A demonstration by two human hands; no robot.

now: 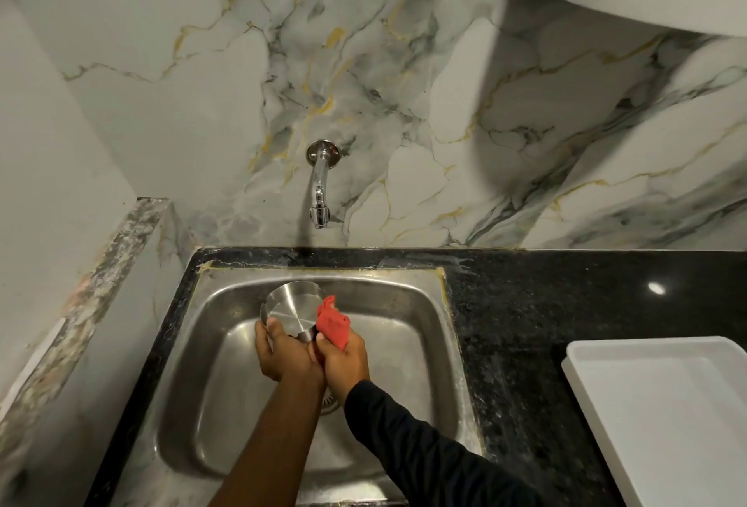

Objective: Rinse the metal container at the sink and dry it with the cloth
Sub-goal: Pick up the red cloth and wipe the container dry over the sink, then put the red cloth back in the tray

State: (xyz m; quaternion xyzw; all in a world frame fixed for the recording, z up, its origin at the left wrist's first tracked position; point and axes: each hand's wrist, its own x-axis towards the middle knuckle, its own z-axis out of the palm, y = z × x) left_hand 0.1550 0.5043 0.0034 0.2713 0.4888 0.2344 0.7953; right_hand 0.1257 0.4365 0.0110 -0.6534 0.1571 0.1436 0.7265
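I held the metal container (pixel 292 310) over the steel sink (pixel 420 345), tipped on its side with its flat base facing me. My left hand (pixel 283 353) gripped its lower left rim, fingers (pixel 263 338) curled round the edge. My right hand (pixel 343 361) was clenched on the red cloth (pixel 333 322), which pressed against the container's right side, at the edge of the base. My two hands touched each other just below the container.

The container hung toward the back of the basin, clear of the sink walls on every side, and well below the tap (pixel 319 183), which stuck out from the marble wall (pixel 404 82) with open air beneath its spout. The drain (pixel 329 401) peeked out between my forearms. To the right, the black worktop (pixel 513 324) lay bare up to a white tray (pixel 655 405), well apart from the sink's rim.
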